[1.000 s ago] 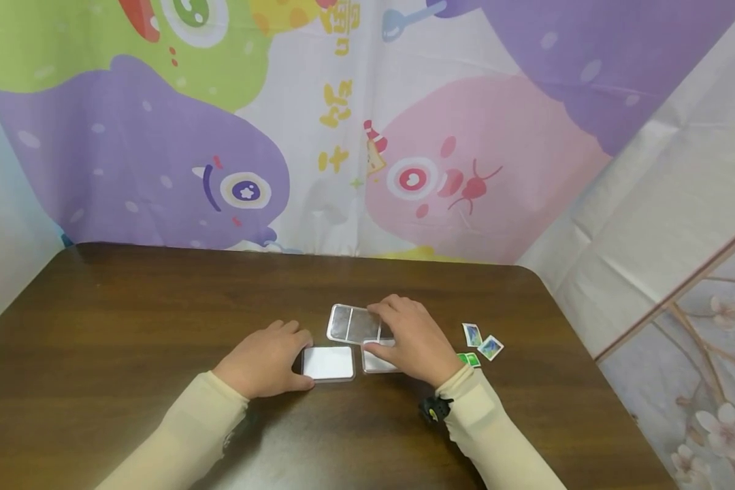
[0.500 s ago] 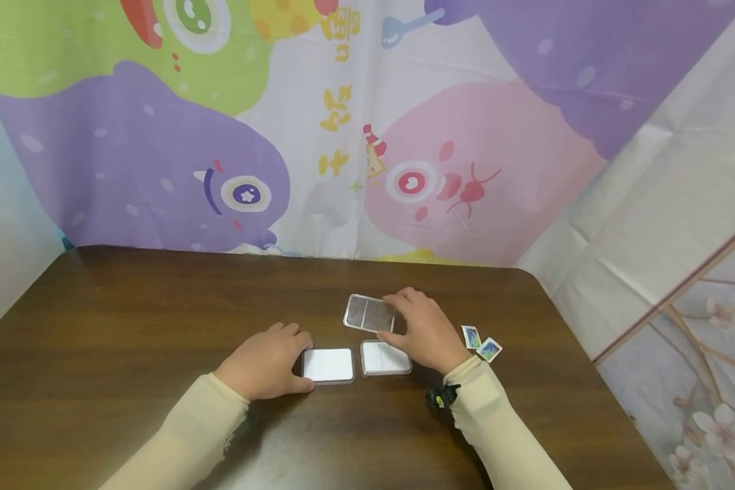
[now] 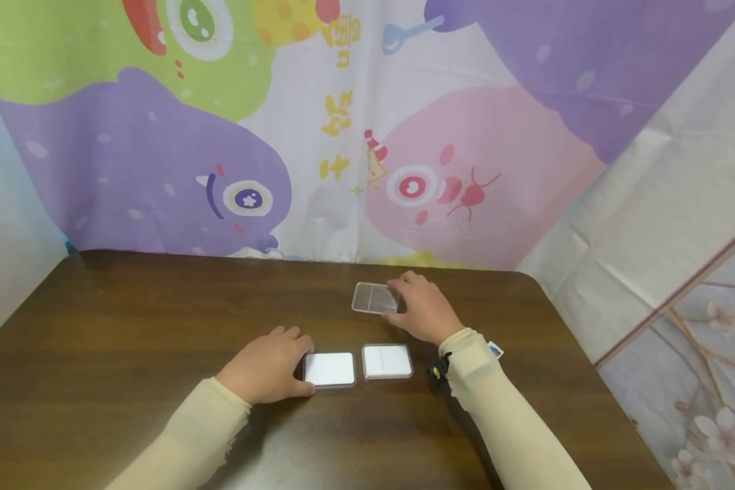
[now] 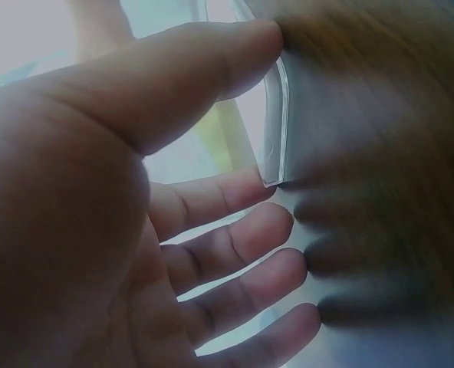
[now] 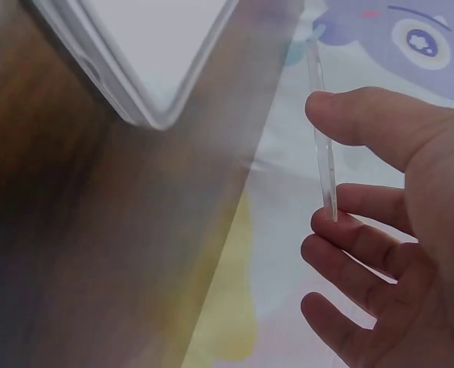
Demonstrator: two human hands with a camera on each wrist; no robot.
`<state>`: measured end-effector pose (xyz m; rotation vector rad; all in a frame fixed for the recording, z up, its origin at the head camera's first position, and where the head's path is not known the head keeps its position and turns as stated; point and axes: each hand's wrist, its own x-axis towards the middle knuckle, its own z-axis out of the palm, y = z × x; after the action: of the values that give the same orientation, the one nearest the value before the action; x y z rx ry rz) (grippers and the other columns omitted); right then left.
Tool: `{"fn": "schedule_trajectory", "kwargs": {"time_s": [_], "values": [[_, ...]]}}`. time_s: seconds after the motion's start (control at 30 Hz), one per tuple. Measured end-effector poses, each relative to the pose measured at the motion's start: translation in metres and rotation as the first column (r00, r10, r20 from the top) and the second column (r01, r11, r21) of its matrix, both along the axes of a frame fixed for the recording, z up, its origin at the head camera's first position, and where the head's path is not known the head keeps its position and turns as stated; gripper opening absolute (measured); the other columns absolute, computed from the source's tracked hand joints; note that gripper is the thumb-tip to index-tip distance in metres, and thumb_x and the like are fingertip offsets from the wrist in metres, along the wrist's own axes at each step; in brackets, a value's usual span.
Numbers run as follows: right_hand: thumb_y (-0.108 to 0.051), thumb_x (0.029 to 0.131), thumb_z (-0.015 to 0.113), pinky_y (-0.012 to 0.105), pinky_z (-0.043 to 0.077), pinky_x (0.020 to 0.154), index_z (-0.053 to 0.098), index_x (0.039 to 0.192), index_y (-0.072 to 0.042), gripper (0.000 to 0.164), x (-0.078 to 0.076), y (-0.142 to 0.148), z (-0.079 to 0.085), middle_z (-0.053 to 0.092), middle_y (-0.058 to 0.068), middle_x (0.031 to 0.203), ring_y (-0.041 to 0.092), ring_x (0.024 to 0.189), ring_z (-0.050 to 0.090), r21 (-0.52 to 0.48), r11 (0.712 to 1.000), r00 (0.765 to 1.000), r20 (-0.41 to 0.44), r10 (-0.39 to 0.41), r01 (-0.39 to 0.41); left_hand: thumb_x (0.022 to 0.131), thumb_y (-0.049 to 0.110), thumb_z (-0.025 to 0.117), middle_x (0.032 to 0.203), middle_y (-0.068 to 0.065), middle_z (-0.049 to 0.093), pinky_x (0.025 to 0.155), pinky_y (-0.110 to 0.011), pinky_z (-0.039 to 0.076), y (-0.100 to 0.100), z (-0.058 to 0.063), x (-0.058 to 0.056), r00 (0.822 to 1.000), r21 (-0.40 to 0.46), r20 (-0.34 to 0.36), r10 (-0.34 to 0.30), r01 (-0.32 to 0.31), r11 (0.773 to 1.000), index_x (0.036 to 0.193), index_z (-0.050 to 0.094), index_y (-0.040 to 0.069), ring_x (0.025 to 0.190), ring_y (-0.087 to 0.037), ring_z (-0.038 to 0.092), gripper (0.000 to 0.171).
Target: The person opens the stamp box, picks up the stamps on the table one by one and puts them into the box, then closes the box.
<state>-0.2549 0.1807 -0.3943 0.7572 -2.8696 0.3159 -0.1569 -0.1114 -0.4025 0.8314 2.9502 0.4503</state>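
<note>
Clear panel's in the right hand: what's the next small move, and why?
Probably lower the clear panel onto the table beyond the right white case and let go. The right hand pinches it by one end, the left hand grips the left white case, and the right white case sits untouched, so a free right hand seems useful. I can't tell if the panel already touches down.

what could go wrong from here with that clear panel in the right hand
The clear panel might slip, as the right hand grips it only near one end. The right sleeve might brush the small card peeking out beside it. The left hand could nudge its white-topped case into the second case close by.
</note>
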Motion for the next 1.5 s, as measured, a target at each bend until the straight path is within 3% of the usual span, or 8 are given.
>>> {"fn": "schedule_trajectory", "kwargs": {"time_s": [0.23,0.43,0.6,1.07,1.3,1.5], "values": [[-0.032,0.091,0.081,0.051,0.047,0.103,0.054,0.144,-0.001,0.067,-0.018,-0.008,-0.001,0.062,0.015,0.129,0.033,0.117,0.06,0.021,0.999,0.999,0.015,-0.032,0.032,0.075,0.04,0.09,0.094,-0.001,0.059,0.077,-0.044,0.051,0.0,-0.003,0.0,1.0,0.009,-0.007,0.007,-0.006,1.0,0.105,0.067,0.008,0.087,-0.022,0.055,0.049],[-0.032,0.092,0.08,0.046,0.049,0.098,0.064,0.13,-0.006,0.049,-0.03,-0.015,-0.002,0.065,0.01,0.119,0.028,0.108,0.062,0.024,0.998,0.997,0.048,-0.062,0.061,0.075,0.039,0.09,0.095,-0.002,0.059,0.077,-0.044,0.051,-0.001,-0.002,-0.001,1.0,0.021,-0.013,0.001,-0.001,1.0,0.105,0.067,0.008,0.088,-0.022,0.055,0.049],[-0.033,0.093,0.079,0.047,0.048,0.101,0.066,0.127,-0.007,0.045,-0.037,-0.017,-0.008,0.066,0.01,0.124,0.028,0.113,0.062,0.035,0.998,0.995,0.074,-0.061,0.059,0.075,0.039,0.09,0.095,-0.003,0.06,0.077,-0.044,0.052,-0.001,-0.003,0.0,1.0,0.021,-0.021,-0.001,0.002,1.0,0.105,0.067,0.008,0.089,-0.023,0.056,0.049],[-0.031,0.092,0.08,0.044,0.053,0.087,0.068,0.116,-0.009,0.035,-0.043,-0.022,-0.016,0.07,0.006,0.108,0.024,0.095,0.066,-0.029,0.996,0.983,0.166,-0.074,0.08,0.075,0.04,0.09,0.098,-0.005,0.061,0.081,-0.047,0.052,-0.002,-0.004,-0.001,1.0,0.017,0.008,0.014,-0.014,1.0,0.109,0.067,0.008,0.091,-0.025,0.057,0.052],[-0.033,0.094,0.078,0.047,0.051,0.097,0.066,0.123,-0.01,0.039,-0.046,-0.022,-0.021,0.07,0.008,0.122,0.028,0.11,0.066,-0.03,0.992,0.962,0.249,-0.113,0.124,0.076,0.04,0.089,0.097,-0.004,0.06,0.08,-0.045,0.052,-0.001,-0.005,-0.001,1.0,0.019,0.008,0.026,-0.026,0.999,0.109,0.067,0.008,0.09,-0.024,0.056,0.051],[-0.035,0.092,0.08,0.048,0.051,0.097,0.066,0.123,-0.012,0.041,-0.047,-0.022,-0.022,0.07,0.008,0.124,0.03,0.111,0.066,-0.024,0.99,0.955,0.266,-0.13,0.141,0.076,0.041,0.09,0.097,-0.003,0.06,0.08,-0.045,0.052,-0.001,-0.004,-0.001,0.999,0.017,0.012,0.031,-0.031,0.999,0.109,0.068,0.009,0.09,-0.023,0.056,0.051]]}}
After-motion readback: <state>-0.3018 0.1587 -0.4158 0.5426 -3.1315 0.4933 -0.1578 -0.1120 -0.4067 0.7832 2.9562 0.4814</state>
